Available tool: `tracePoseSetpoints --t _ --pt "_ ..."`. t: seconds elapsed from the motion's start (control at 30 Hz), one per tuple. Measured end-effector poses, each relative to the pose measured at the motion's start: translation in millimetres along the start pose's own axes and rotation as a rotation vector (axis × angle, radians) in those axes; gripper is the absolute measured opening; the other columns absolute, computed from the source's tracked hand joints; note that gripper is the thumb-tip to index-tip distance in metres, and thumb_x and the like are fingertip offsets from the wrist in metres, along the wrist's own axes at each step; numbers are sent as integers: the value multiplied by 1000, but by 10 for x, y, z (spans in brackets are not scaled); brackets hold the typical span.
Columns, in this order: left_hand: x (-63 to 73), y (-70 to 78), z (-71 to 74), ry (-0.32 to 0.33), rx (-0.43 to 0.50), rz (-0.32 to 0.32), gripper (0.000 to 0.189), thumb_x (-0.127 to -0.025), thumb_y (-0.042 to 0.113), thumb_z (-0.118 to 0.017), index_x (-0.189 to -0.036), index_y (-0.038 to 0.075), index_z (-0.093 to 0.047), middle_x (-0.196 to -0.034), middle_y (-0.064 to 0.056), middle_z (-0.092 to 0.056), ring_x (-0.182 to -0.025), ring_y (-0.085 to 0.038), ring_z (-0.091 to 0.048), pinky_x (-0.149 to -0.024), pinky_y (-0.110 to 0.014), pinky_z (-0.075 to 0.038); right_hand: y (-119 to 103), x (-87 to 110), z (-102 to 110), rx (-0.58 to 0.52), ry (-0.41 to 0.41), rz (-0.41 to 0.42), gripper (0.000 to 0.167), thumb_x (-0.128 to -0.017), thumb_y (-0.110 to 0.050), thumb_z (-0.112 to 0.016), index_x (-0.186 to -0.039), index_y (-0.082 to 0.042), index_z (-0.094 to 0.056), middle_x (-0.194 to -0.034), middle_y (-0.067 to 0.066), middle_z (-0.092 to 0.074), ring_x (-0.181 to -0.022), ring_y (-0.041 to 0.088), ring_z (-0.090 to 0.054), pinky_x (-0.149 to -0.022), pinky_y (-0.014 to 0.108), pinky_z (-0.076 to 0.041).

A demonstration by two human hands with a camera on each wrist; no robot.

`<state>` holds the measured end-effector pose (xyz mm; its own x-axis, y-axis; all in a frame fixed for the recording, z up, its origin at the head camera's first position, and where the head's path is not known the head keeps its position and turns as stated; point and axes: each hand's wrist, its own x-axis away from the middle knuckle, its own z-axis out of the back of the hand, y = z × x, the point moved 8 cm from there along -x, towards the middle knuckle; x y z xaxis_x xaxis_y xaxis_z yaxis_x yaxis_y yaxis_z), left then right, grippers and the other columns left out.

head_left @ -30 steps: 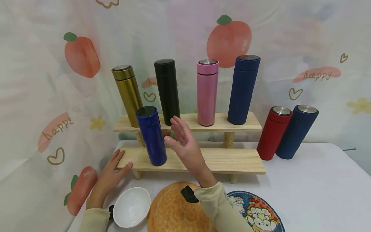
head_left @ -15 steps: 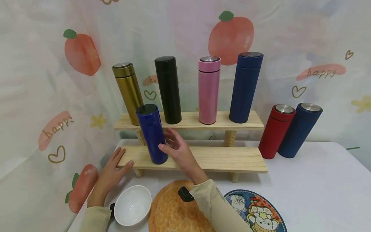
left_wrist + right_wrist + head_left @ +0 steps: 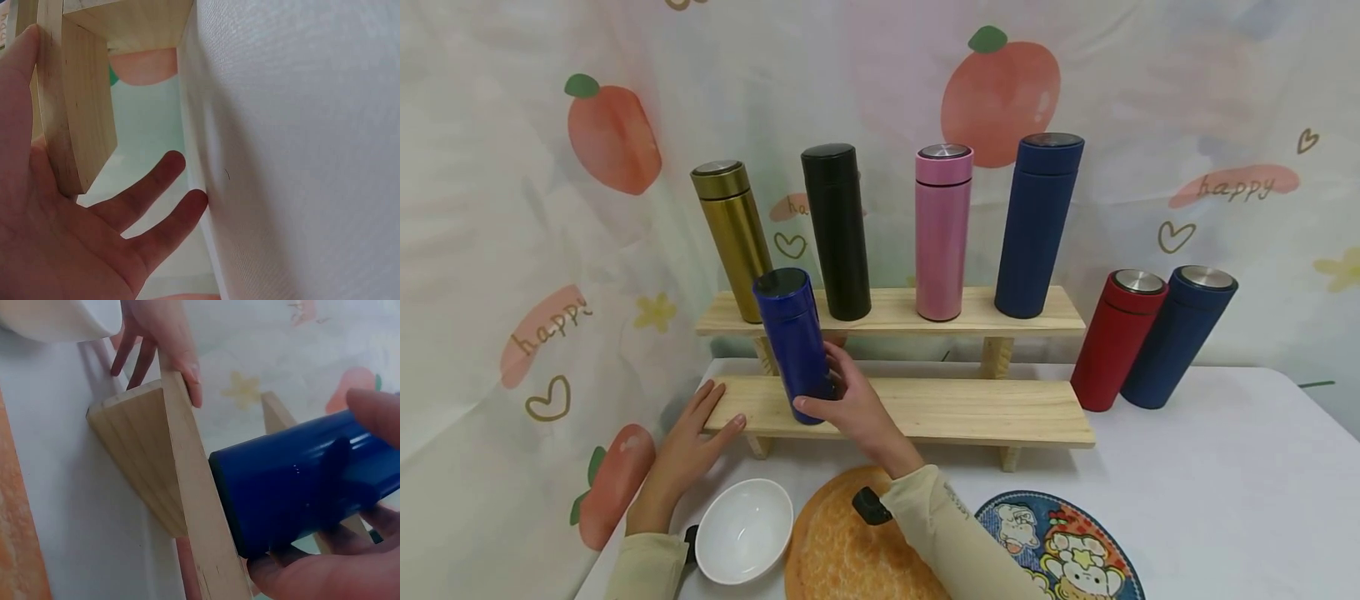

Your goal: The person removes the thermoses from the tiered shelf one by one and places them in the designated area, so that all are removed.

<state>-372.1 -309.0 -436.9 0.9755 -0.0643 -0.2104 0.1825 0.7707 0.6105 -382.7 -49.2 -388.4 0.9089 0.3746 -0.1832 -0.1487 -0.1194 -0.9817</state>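
Observation:
A glossy blue thermos with a black lid stands on the lower plank of a two-tier wooden rack. My right hand holds its lower part, thumb across the front and fingers around the far side. From the right wrist view, that thumb overlaps the blue wall and the fingertips lie along the opposite side, near the base. My left hand rests on the plank's left end with fairly straight, spread fingers. In the left wrist view, two of its fingers extend free beside the wood.
Gold, black, pink and navy thermoses stand on the upper plank. Red and dark blue ones stand right of the rack. In front lie a white bowl, a bread-patterned round mat and a cartoon mat.
My right hand has come down and left from beside the blue thermos to wrap its lower part. The left hand stays on the plank's end. The head view has shifted slightly.

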Motion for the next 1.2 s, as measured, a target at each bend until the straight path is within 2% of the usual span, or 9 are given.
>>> tracePoseSetpoints --t 0.37,0.8,0.93,1.2 --pt "-7 10 -4 -3 -2 -2 81 -105 47 -65 -166 1 -35 -175 -22 -21 -157 -51 -23 -119 -72 -25 13 -36 3 143 83 -29 84 -96 -11 -81 -167 -16 -37 -164 18 -44 -147 44 -44 -114 64 -42" --pt "3 11 -23 8 10 -14 80 -105 45 -66 -165 0 -37 -174 -23 -22 -156 -52 -24 -119 -72 -25 -23 19 13 298 103 32 82 -92 -9 -86 -161 -11 -43 -154 17 -55 -133 43 -59 -106 61 -51" --pt "16 12 -31 9 18 -12 79 -105 44 -67 -165 1 -37 -175 -21 -23 -156 -51 -25 -119 -71 -26 -84 78 34 294 92 60 83 -90 -8 -87 -161 -11 -44 -153 17 -55 -131 44 -61 -104 59 -53" --pt "30 2 -3 -4 18 4 81 -105 47 -66 -166 3 -36 -175 -20 -21 -157 -50 -22 -119 -71 -25 -205 205 150 211 74 86 82 -92 -6 -84 -162 -9 -41 -152 19 -54 -128 44 -62 -99 54 -57"
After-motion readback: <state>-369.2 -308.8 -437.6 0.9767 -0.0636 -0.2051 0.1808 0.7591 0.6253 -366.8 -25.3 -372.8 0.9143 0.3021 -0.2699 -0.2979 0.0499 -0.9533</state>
